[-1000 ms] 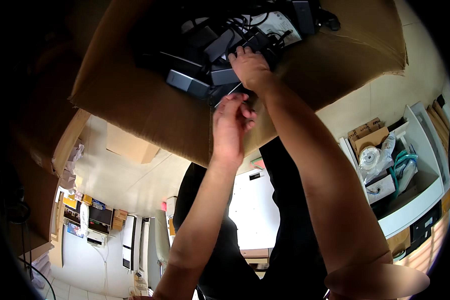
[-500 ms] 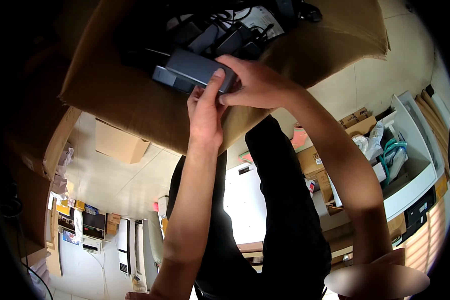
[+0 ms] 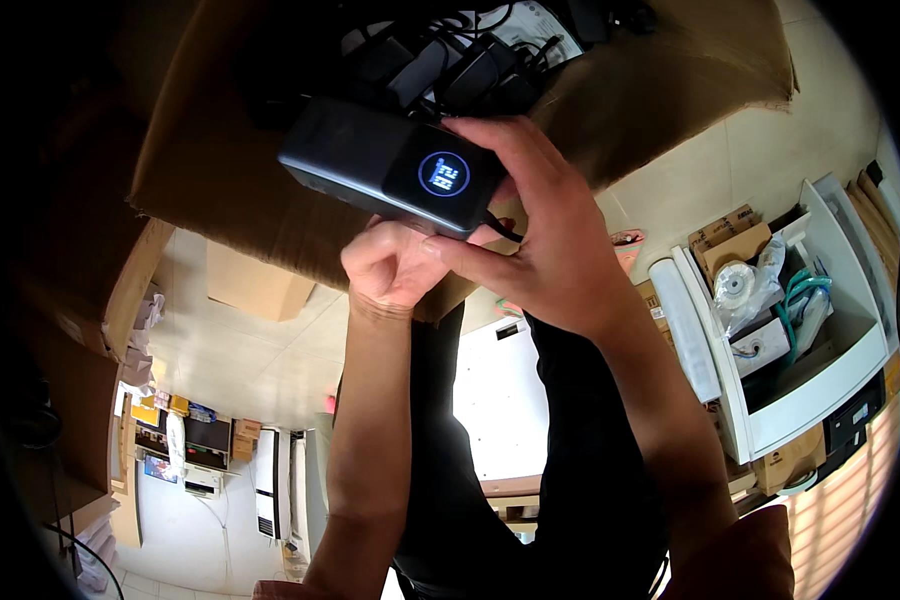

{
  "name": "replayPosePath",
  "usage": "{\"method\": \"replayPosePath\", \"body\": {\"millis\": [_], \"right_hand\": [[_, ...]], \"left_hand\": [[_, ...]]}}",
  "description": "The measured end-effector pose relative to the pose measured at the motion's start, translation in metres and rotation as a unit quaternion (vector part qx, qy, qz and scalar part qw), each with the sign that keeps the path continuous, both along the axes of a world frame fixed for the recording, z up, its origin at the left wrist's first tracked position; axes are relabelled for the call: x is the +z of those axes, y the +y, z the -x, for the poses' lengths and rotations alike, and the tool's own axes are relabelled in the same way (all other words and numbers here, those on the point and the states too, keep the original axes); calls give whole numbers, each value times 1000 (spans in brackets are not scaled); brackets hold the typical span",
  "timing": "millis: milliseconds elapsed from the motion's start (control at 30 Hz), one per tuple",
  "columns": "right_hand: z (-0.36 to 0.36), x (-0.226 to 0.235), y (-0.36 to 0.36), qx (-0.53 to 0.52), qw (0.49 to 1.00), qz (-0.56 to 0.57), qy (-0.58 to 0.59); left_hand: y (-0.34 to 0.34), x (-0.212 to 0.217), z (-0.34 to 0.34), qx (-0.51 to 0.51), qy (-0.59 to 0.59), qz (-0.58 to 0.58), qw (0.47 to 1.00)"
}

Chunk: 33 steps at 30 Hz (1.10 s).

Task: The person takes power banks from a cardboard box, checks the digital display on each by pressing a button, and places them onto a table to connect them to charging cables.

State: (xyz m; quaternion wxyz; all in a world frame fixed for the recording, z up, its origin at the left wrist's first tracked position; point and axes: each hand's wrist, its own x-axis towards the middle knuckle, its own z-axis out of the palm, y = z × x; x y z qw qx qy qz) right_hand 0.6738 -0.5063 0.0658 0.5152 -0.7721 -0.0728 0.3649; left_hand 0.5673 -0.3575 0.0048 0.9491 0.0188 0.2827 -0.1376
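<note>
Block in hand: a dark grey, rounded-edged power bank [image 3: 365, 150] lies tilted in the grip, above the near part of the open box, its glossy end toward the right hand.
Right hand: the right hand [image 3: 560, 225] pinches that glossy end, thumb along the near edge and fingers at the far edge.
Left hand: the left hand [image 3: 395, 262] sits palm-up beneath the block; how tightly its fingers close cannot be told, as the block hides them.
Reason for the hold: probably one hand carries the weight while the other steadies the end, leaving the lit round display [image 3: 443, 174] uncovered and facing up to the wearer.
Cord: a short black loop [image 3: 503, 230] comes off the gripped end, between right thumb and palm.
Beyond the grip: dark adapter-like blocks [image 3: 475, 75], tangled cables and a white printed sheet [image 3: 542, 30] lie heaped, apparently loose rather than sorted.
Box: the brown cardboard box [image 3: 690, 75] spreads behind and to both sides of the grip, probably keeping the heap together.
Floor: pale tiles [image 3: 290, 365] below the grip, a tan carton [image 3: 255, 280] to its lower left.
Room: right of the grip, a white drawer [image 3: 820, 395] holds bagged parts and teal cable [image 3: 805, 310]; farther lower left stand shelves, blurred by distance.
</note>
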Motion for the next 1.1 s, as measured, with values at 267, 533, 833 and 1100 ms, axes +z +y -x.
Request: {"method": "replayPosePath", "body": {"millis": [267, 533, 833, 1100], "right_hand": [[17, -8, 0, -30, 995, 26, -86], [29, -5, -6, 39, 986, 163, 22], [61, -8, 45, 156, 954, 256, -23], [59, -24, 70, 140, 984, 82, 69]], "left_hand": [[-12, -3, -7, 27, 33, 27, 999], [-6, -5, -22, -45, 56, -31, 997], [-7, 5, -18, -9, 293, -7, 956], [39, 1, -2, -77, 231, -281, 928]]}}
